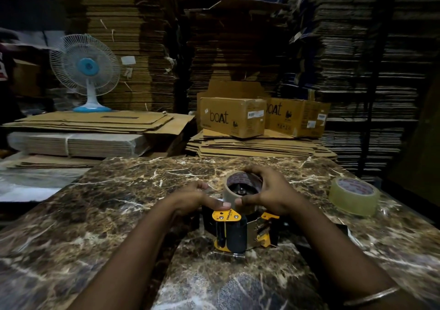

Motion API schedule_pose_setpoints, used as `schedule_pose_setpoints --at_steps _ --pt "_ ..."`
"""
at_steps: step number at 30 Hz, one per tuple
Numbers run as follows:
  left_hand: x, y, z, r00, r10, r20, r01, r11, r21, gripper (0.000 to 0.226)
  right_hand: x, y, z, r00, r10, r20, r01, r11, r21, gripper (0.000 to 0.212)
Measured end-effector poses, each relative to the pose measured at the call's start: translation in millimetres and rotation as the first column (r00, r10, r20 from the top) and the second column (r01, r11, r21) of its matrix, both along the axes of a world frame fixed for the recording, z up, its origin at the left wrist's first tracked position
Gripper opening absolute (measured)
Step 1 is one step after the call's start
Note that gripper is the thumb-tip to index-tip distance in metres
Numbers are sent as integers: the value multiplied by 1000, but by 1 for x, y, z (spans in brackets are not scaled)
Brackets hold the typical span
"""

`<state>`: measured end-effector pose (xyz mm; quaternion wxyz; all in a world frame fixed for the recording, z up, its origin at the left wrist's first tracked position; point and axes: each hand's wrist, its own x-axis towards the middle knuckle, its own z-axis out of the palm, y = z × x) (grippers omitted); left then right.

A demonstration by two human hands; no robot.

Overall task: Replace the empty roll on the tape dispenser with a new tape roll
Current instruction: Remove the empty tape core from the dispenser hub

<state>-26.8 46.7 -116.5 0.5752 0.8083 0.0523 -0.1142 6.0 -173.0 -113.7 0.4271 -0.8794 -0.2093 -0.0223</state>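
I see a brown marble table (pixel 119 209) carrying the yellow-black tape dispenser (pixel 238 231) and, well apart, a clear tape roll (pixel 353 196).

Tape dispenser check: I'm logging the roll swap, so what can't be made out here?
- Head view: roll on the tape dispenser, amount of tape hidden by right hand and left hand.
- Hub seating: dark, unreadable.
- Spare tape roll label: too small.

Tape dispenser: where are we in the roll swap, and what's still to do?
Done: nothing is clearly finished. In hand: both hands, left hand and right hand, grip the thin roll on the tape dispenser, which lies on the marble table. This roll looks nearly spent, so it is probably coming off. Left: the full tape roll sits untouched at the right and is not yet mounted.
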Motion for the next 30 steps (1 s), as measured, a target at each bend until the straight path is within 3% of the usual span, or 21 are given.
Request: schedule_pose_setpoints --at_steps 6,9,14,19,26,30 --pt "-4 -3 -1 1000 -11 -26 10 999 -40 94 -4 -1 0 999 15 35 -16 1000 25 85" --pt "-4 -4 -1 1000 0 -21 -1 999 -38 97 -4 0 1 996 8 86 -5 999 -33 78" --pt "-1 -5 0 1000 4 2 -4 998 -64 99 -2 1 0 999 11 52 -10 1000 -23 103" --pt "1 -5 -3 1000 -4 -13 2 996 -94 90 0 -3 0 999 22 35 -24 999 48 88" --pt "10 1 -9 1000 -10 26 12 996 -87 145 1 -4 -1 996 86 -8 -83 974 209 79" --pt "10 1 -10 1000 -14 15 15 995 -95 120 3 -3 -4 997 73 10 -73 965 253 79"
